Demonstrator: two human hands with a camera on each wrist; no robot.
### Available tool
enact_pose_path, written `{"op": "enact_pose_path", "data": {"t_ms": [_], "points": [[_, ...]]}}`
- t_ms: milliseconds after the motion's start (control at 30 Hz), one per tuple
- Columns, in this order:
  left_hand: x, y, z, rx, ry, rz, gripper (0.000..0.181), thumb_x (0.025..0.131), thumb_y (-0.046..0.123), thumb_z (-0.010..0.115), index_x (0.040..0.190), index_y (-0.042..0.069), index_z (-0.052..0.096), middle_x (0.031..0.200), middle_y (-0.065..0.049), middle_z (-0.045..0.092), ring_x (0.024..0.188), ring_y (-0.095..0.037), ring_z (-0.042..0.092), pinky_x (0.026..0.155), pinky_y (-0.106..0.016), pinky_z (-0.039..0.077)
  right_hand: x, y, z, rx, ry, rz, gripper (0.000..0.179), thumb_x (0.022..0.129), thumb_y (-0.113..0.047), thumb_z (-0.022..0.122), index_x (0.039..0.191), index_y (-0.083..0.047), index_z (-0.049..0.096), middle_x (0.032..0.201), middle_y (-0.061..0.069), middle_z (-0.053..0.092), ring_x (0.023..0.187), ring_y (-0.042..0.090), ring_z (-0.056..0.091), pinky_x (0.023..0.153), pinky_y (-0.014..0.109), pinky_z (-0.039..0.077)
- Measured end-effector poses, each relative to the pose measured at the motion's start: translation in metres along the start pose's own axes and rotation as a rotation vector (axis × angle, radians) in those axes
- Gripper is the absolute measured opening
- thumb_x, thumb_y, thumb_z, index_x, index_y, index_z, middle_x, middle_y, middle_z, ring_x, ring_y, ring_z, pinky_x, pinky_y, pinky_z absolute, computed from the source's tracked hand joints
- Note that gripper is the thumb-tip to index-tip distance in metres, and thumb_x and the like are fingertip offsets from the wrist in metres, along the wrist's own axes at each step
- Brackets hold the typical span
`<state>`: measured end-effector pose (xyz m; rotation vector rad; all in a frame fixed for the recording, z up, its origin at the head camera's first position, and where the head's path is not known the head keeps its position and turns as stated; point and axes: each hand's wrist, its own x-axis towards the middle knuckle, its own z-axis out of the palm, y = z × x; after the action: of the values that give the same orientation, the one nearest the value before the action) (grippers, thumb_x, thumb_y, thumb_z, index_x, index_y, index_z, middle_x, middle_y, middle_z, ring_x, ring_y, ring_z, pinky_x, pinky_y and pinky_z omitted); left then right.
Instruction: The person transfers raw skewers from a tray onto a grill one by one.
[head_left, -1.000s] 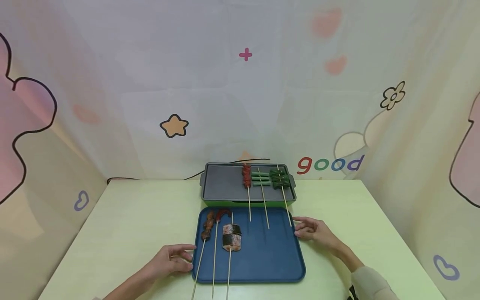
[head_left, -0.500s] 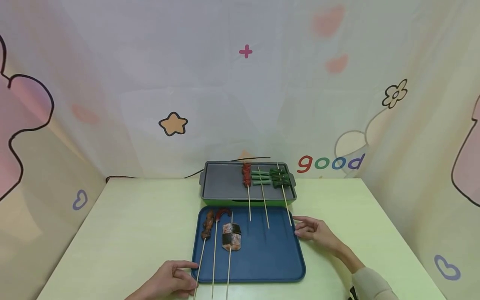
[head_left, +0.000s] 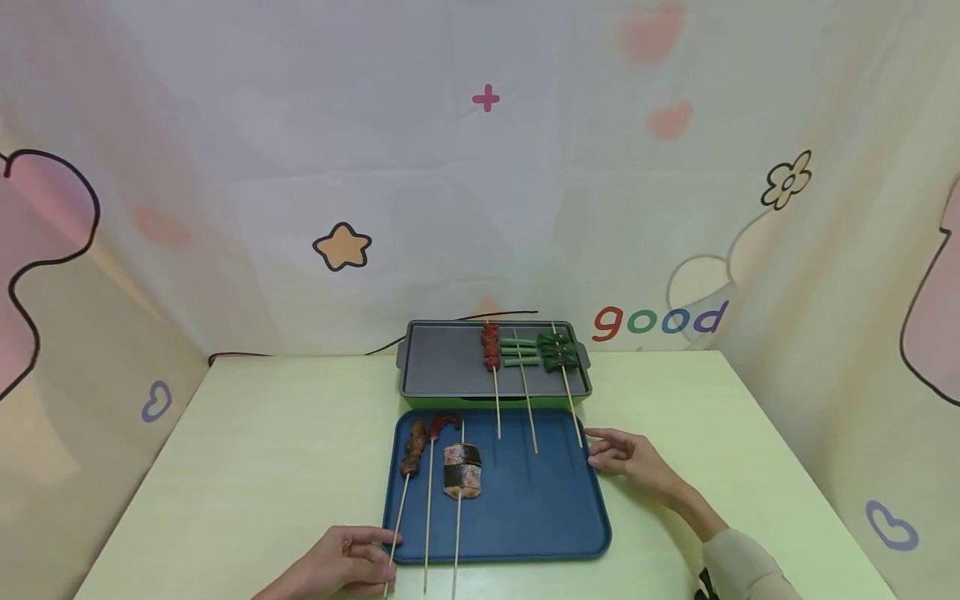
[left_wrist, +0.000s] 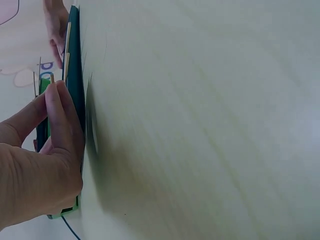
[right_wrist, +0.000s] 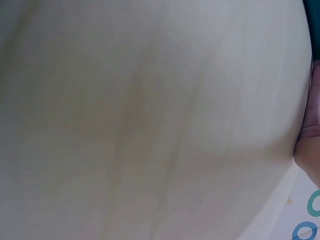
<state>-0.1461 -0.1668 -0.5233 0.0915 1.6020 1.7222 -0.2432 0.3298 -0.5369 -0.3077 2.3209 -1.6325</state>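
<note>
On the blue tray [head_left: 525, 525] lie three skewers: one with brown meat chunks [head_left: 412, 450], one with a curved red piece [head_left: 442, 425], and one with pale speckled blocks banded in black [head_left: 462, 472]. At the tray's front left corner my left hand [head_left: 341, 562] pinches the lower stick of the meat skewer between thumb and fingers. In the left wrist view the stick's end [left_wrist: 52, 78] pokes out between the fingertips. My right hand [head_left: 633, 462] rests at the tray's right edge, its fingers loosely bent against the rim.
Behind the tray stands a green grill with a grey plate [head_left: 442, 362]. It carries a red skewer [head_left: 491, 347], a green-stalk skewer [head_left: 520, 352] and a leafy skewer [head_left: 557, 352], their sticks jutting over the tray. A black cord [head_left: 386, 346] runs along the back of the table [head_left: 285, 450].
My left hand has moved from the tray's left edge down toward its front left corner and taken hold of the meat skewer's stick. The right hand has stayed in place.
</note>
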Motion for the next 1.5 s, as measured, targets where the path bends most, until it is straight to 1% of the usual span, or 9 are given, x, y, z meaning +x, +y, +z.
{"op": "enact_pose_path", "data": {"t_ms": [300,600,767,867,1000,1100,1200,1367,1500], "points": [[-0.008,0.001,0.000,0.000,0.077,-0.043,0.043,0.095,-0.003,0.065,0.137,-0.011,0.058,0.099,-0.006,0.078,0.093,-0.012,0.074,0.082,-0.027,0.061,-0.002,-0.001,0.000,0.004,0.012,0.010,0.056,0.098,-0.010,0.068,0.146,0.009,0.048,0.118,0.026,0.068,0.092,-0.001,0.069,0.077,0.018,0.054],[-0.015,-0.004,-0.011,-0.030,0.155,-0.044,0.051,0.094,0.005,0.071,0.141,-0.007,0.056,0.101,-0.004,0.075,0.095,-0.013,0.074,0.086,-0.030,0.061,-0.002,-0.004,0.003,0.005,0.011,0.015,0.056,0.098,-0.009,0.068,0.146,0.010,0.047,0.118,0.027,0.067,0.091,-0.001,0.069,0.079,0.018,0.055],[-0.016,-0.004,-0.019,-0.091,0.180,-0.026,0.055,0.093,0.007,0.072,0.144,-0.003,0.055,0.102,-0.004,0.075,0.097,-0.012,0.073,0.089,-0.030,0.060,-0.002,-0.003,0.002,0.005,0.009,0.015,0.056,0.097,-0.008,0.068,0.146,0.010,0.047,0.118,0.027,0.067,0.091,-0.001,0.069,0.078,0.018,0.055],[-0.016,0.001,-0.025,-0.121,0.166,0.014,0.058,0.095,0.007,0.071,0.148,-0.002,0.050,0.104,-0.003,0.074,0.099,-0.011,0.073,0.091,-0.028,0.059,-0.002,-0.002,0.002,0.002,0.011,0.016,0.055,0.098,-0.008,0.067,0.146,0.009,0.047,0.117,0.026,0.067,0.091,-0.001,0.069,0.078,0.018,0.055],[-0.011,0.011,-0.030,-0.138,0.178,0.075,0.056,0.096,0.008,0.070,0.149,0.001,0.051,0.104,0.000,0.072,0.100,-0.012,0.073,0.091,-0.026,0.059,-0.001,-0.001,0.002,0.002,0.018,0.012,0.056,0.098,-0.009,0.068,0.146,0.010,0.048,0.117,0.026,0.068,0.091,-0.001,0.069,0.077,0.018,0.054],[-0.003,0.019,-0.030,-0.131,0.222,0.087,0.059,0.095,0.011,0.072,0.149,0.003,0.051,0.103,0.002,0.070,0.098,-0.010,0.073,0.090,-0.024,0.059,-0.002,-0.002,0.003,-0.001,0.025,0.012,0.056,0.097,-0.010,0.068,0.146,0.010,0.048,0.117,0.025,0.068,0.091,-0.001,0.069,0.076,0.018,0.053],[0.006,0.027,-0.029,-0.124,0.242,0.096,0.065,0.094,0.012,0.073,0.152,0.003,0.046,0.104,0.003,0.068,0.099,-0.008,0.071,0.089,-0.022,0.058,-0.002,-0.003,0.003,-0.009,0.028,0.009,0.055,0.098,-0.011,0.068,0.145,0.010,0.048,0.117,0.024,0.069,0.091,-0.001,0.069,0.076,0.018,0.053],[0.020,0.040,-0.025,-0.130,0.242,0.135,0.064,0.095,0.010,0.071,0.153,0.004,0.045,0.103,0.004,0.068,0.098,-0.007,0.071,0.089,-0.021,0.058,-0.002,-0.003,0.004,-0.016,0.025,0.009,0.056,0.098,-0.012,0.068,0.146,0.009,0.049,0.118,0.024,0.068,0.092,-0.001,0.069,0.079,0.017,0.054],[0.029,0.054,-0.024,-0.104,0.224,0.142,0.065,0.096,0.010,0.070,0.154,0.002,0.042,0.104,0.003,0.065,0.100,-0.009,0.072,0.091,-0.023,0.058,-0.002,-0.003,0.003,-0.011,0.026,0.011,0.056,0.098,-0.011,0.068,0.146,0.009,0.048,0.119,0.027,0.068,0.092,-0.001,0.069,0.080,0.017,0.053]]}}
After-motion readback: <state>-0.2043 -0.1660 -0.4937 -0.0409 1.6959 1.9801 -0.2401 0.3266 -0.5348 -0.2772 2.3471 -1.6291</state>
